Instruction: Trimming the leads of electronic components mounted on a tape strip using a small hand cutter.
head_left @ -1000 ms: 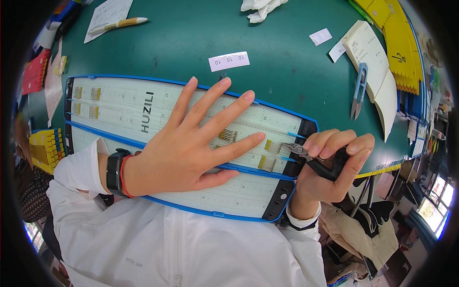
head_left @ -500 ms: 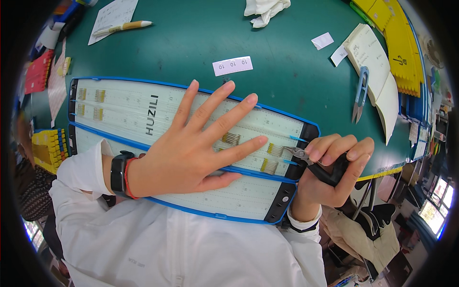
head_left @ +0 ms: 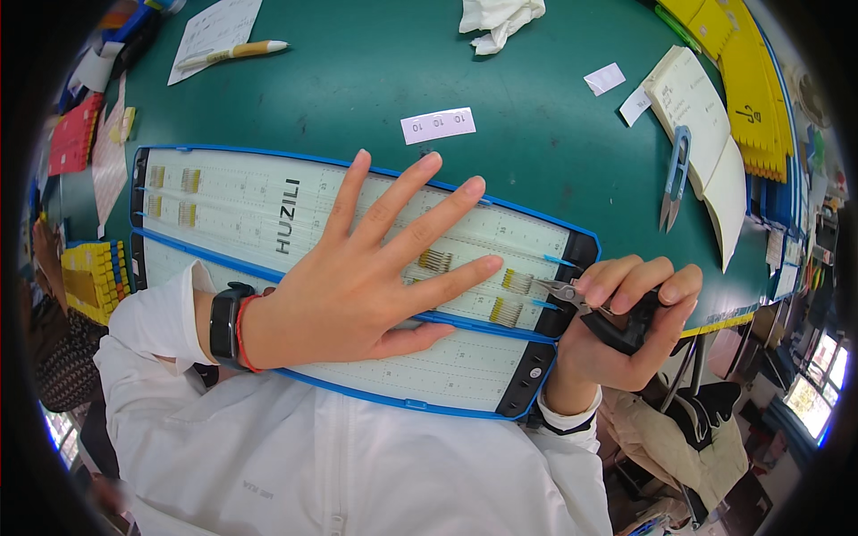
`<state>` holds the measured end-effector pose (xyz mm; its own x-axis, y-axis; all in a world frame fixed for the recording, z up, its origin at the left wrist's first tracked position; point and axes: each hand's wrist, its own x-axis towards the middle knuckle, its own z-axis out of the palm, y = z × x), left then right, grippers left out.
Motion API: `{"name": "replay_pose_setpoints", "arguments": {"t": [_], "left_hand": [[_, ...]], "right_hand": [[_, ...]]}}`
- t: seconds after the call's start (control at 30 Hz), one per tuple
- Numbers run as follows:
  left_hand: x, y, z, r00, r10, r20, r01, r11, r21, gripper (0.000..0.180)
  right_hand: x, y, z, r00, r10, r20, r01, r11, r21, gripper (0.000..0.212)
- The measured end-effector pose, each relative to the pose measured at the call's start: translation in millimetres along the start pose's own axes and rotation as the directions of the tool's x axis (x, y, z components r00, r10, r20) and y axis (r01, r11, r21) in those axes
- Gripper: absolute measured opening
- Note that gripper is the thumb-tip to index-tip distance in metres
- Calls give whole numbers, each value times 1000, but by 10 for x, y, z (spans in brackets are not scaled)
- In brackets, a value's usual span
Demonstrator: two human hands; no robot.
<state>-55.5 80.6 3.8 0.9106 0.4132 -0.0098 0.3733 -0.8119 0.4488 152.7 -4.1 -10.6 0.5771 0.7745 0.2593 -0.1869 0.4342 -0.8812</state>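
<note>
A long, shallow white case (head_left: 465,364) with blue edges lies opened out in front of me. Fine threads run along its upper half, with small clusters of thin yellowish strands near both ends. My left hand (head_left: 371,259) rests across the upper half, fingers spread, covering the middle and part of one cluster. At the right end, my right hand (head_left: 630,322) grips small black-handled pliers (head_left: 617,329). Their metal jaws reach a yellowish cluster (head_left: 517,280); whether they pinch a strand is too small to tell. A second yellowish cluster (head_left: 506,312) sits just below.
Beyond the case lie a white paper strip (head_left: 438,126), crumpled tissue (head_left: 500,22) and a pen (head_left: 234,54) on a paper sheet. Blue thread snips (head_left: 676,179) rest against an open notebook (head_left: 706,134) at right. Yellow cards (head_left: 755,107) line the far right edge.
My right fingers and the plier handles have shifted slightly to the right and down. My left hand keeps its place on the case. The whole view has drifted a little.
</note>
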Motion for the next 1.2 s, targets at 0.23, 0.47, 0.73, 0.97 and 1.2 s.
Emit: {"name": "replay_pose_setpoints", "arguments": {"t": [0.23,0.47,0.73,0.97,1.2], "left_hand": [[2,-7,-6,1000,0,3,0,1000,-26,64],[10,-8,-1,1000,6,-4,-6,1000,-19,66],[6,-3,-3,1000,5,-4,-5,1000,-1,65],[0,-8,-6,1000,5,7,-5,1000,-19,65],[-5,-7,7,1000,1,1,-1,1000,-23,64]], "right_hand": [[14,3,32,1000,1,2,-1,1000,-4,24],[12,-14,19,1000,-7,17,8,998,-61,23],[10,-12,16,1000,-15,-9,15,999,28,24],[16,-1,26,999,-13,50,17,997,-79,20],[15,2,25,998,-19,55,23,998,-65,20]]}}
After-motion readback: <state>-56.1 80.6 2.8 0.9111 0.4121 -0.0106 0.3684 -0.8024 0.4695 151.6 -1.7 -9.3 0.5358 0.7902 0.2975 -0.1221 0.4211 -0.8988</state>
